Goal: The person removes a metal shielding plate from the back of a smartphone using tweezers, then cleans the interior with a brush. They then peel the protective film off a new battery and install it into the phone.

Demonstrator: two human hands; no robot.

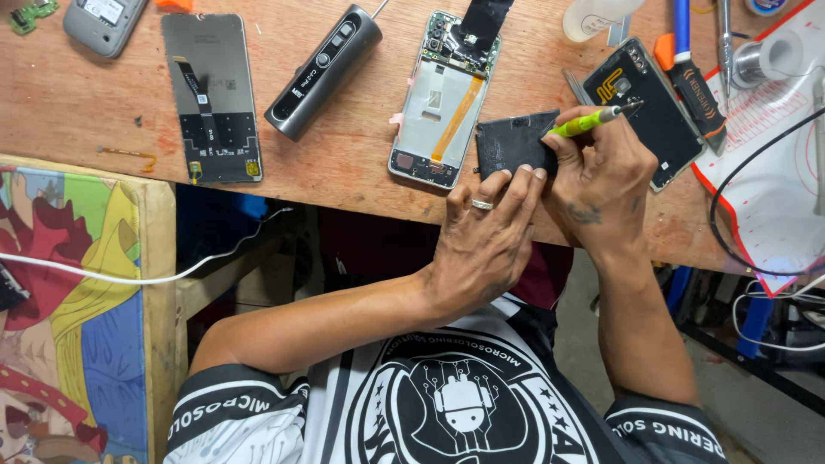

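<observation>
Pressing down on a flat, dark, matte rectangular phone part (513, 143), the left hand (485, 245) is laying its fingertips along the part's near edge; a silver ring is showing on one finger. The right hand (599, 176) is curling around a slim yellow-green screwdriver (587, 123), pinching its shaft between thumb and fingers, with the metal tip pointing away to the right. The dark part is lying on the worn, scratched wooden table (86, 103), directly beyond the left fingertips and just left of the right hand, touching both.

Just left of the dark part, an opened phone (440, 99) is lying face down, showing a pale metal frame, a small green circuit board at the far end and an orange ribbon cable running along its length. Beyond the right hand, a black phone back (657, 116) with a gold-coloured coil pattern is resting on the wood. Further left of the left hand, a long, rounded grey gadget (322, 73) is lying at an angle, and beyond that a dark screen panel (210, 94) with a black ribbon is lying flat. To the right of the right hand, a white mat (786, 198) with red edging is covering the table, and a black cable is looping over it.
</observation>
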